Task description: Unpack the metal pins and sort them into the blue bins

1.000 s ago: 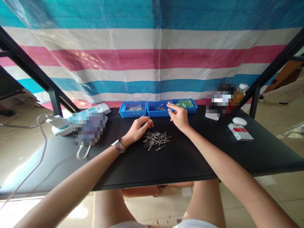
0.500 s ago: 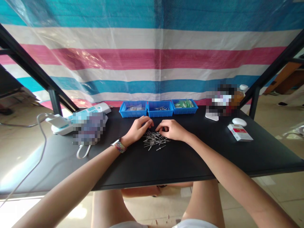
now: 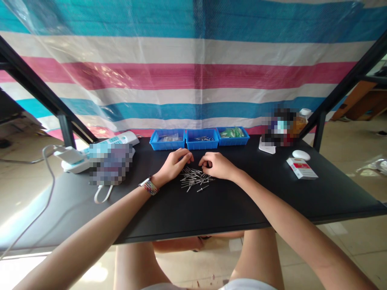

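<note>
A loose pile of thin silver blind rivets (image 3: 193, 178) lies on the black tabletop (image 3: 211, 213). At its upper left rests my left hand (image 3: 177, 162), fingers bent and drawn together; what they hold, if anything, is hidden. Over the pile's upper right edge is my right hand (image 3: 220, 165), with thumb and fingers curled into a pinch. I cannot make out anything between those fingertips. A small gap separates the two hands. One rivet (image 3: 202, 188) lies apart at the near side of the pile.
Behind the hands stand three blue bins: the left bin (image 3: 167, 146) with clear bags, the middle bin (image 3: 202, 144) with rivets, the right bin (image 3: 233, 141) with green packets. A power strip (image 3: 75, 166) lies left; a white and red box (image 3: 302, 169) and white mouse-shaped object (image 3: 301, 155) lie right.
The whole view has shifted slightly left. The gap between my fingertips is a little wider, my right hand having moved slightly rightward. The rivet pile looks the same.
</note>
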Available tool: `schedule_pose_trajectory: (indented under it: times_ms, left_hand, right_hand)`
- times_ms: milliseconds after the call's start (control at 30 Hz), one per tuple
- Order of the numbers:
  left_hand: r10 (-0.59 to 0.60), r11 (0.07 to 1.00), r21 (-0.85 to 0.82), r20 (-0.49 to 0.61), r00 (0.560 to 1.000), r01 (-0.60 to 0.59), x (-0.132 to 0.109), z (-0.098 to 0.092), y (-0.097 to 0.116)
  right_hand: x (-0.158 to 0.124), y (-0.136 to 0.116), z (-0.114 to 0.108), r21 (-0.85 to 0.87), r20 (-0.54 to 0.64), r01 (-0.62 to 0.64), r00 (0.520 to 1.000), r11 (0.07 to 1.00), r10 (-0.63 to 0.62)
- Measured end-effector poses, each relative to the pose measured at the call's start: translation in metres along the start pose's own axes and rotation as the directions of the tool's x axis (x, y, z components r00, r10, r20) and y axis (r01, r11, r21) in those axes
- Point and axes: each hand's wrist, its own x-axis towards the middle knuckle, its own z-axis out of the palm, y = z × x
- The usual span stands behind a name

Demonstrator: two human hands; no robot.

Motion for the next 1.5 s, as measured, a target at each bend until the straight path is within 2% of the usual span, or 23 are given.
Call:
schedule_pose_trajectory:
  times_ms: [200, 367, 500, 633, 767, 867, 1233, 1400, 1500]
  left_hand:
    - [-0.006, 1.0, -0.007, -0.003, 1.0, 0.006, -0.001, 0.0, -0.003]
    - [-0.007, 1.0, 0.004, 0.004, 1.0, 0.007, -0.001, 0.0, -0.003]
    - [-0.018, 1.0, -0.017, 0.0, 1.0, 0.018, -0.001, 0.001, -0.002]
    - [-0.037, 0.996, -0.085, -0.078, 0.996, 0.03, -0.002, 0.001, 0.0]
    - [0.002, 0.997, -0.08, -0.134, 0.991, -0.013, -0.002, 0.003, 0.002]
    - [0.038, 0.998, -0.052, -0.139, 0.99, -0.045, -0.002, 0.003, 0.004]
    - [0.065, 0.997, -0.022, -0.106, 0.992, -0.068, 0.0, 0.006, 0.005]
    - [0.02, 1.0, 0.026, -0.109, 0.994, -0.018, 0.0, 0.006, -0.001]
    - [0.018, 0.999, 0.045, -0.115, 0.993, -0.013, -0.001, 0.005, -0.002]
  right_hand:
    - [0.004, 0.004, -0.001, 0.012, -0.027, -0.027, 0.999, 1.0, 0.027]
    - [0.002, 0.01, -0.008, -0.056, 0.014, -0.028, 0.999, 0.998, 0.029]
    - [0.002, 0.017, -0.012, -0.067, 0.002, -0.021, 1.0, 0.998, 0.022]
    - [0.007, 0.022, -0.008, 0.133, -0.066, -0.081, 0.994, 0.988, 0.091]
    - [0.01, 0.016, -0.005, 0.415, -0.089, -0.137, 0.978, 0.899, 0.19]
    - [0.01, 0.009, -0.006, 0.523, -0.062, -0.142, 0.977, 0.84, 0.204]
    - [0.01, 0.005, -0.002, 0.592, -0.043, -0.152, 0.975, 0.792, 0.219]
    - [0.01, 0.005, 0.0, 0.648, -0.056, -0.157, 0.966, 0.745, 0.252]
    - [0.009, 0.003, 0.0, 0.641, -0.092, -0.123, 0.968, 0.757, 0.235]
